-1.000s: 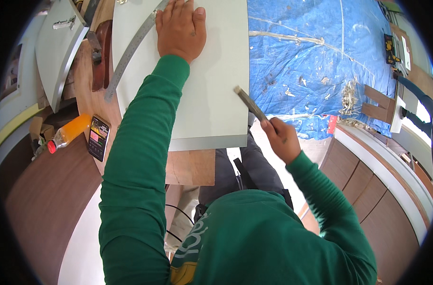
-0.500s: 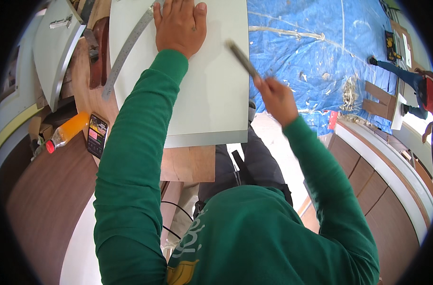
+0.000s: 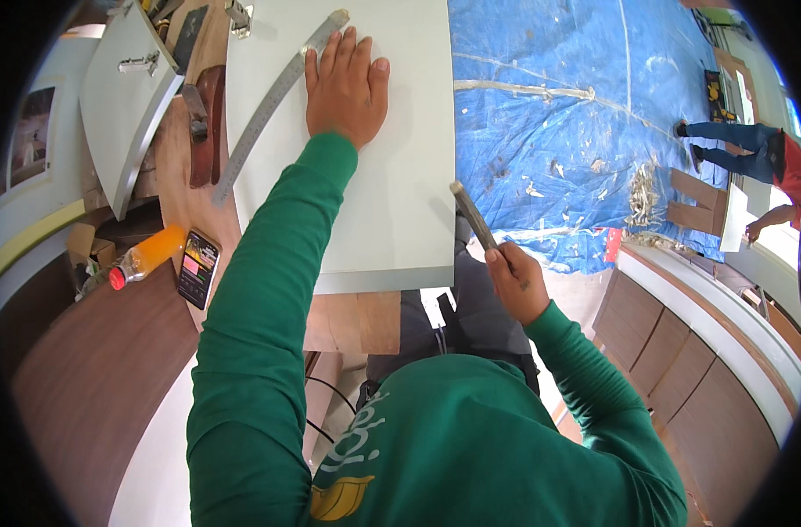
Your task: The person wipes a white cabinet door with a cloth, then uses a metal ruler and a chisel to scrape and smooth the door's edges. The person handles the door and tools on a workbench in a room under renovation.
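Note:
A pale grey-white panel (image 3: 391, 202) lies flat on the wooden bench in front of me. My left hand (image 3: 343, 92) rests palm down on it, fingers stretched out, index side close against a metal ruler (image 3: 264, 123). The ruler runs slantwise along the panel's left part. Off the panel's right edge, my right hand (image 3: 516, 281) grips a narrow flat grey-brown file (image 3: 476, 218). Its pale tip points up and left, beside the panel's edge. A metal hinge (image 3: 240, 18) is fixed near the panel's far left corner.
Left of the panel are a wooden hand plane (image 3: 209, 127), a phone (image 3: 197, 268) and a bottle of orange drink (image 3: 150, 255). Another panel with a hinge (image 3: 132, 105) leans farther left. Blue sheeting (image 3: 549, 132) covers the floor at right, where another person (image 3: 786, 162) stands.
My right hand with the file has come lower, nearer my body, and its blur is gone. My left hand stays flat on the panel. The view has shifted, showing more of the panel's far end.

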The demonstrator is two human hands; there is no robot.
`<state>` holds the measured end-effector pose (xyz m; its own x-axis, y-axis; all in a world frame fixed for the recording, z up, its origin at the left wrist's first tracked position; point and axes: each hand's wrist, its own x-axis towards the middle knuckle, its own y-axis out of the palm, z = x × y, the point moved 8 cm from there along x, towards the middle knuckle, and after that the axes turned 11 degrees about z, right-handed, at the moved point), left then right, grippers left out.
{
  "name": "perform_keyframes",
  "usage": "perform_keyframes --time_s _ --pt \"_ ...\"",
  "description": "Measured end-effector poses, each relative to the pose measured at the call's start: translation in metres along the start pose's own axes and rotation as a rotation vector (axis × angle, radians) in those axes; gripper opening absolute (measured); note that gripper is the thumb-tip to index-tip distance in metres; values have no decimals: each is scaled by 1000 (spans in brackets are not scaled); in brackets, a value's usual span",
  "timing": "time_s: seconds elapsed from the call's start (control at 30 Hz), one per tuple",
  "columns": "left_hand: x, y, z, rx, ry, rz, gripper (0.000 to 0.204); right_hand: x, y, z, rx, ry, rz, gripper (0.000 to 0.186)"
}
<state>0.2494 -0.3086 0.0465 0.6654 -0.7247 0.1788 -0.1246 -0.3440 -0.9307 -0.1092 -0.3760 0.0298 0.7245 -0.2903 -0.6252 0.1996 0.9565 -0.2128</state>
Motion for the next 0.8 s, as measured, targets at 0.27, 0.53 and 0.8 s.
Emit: perform_keyframes --time_s 0.27,0.53,0.8 --pt "2 -6 0 -1 -41 74 49 92 -28 53 -174 -166 58 33" --pt "8 -9 -5 15 -50 117 50 308 -105 184 -142 -189 6 49" --pt "7 -7 -3 22 -85 199 53 271 -102 163 -251 -215 149 44"
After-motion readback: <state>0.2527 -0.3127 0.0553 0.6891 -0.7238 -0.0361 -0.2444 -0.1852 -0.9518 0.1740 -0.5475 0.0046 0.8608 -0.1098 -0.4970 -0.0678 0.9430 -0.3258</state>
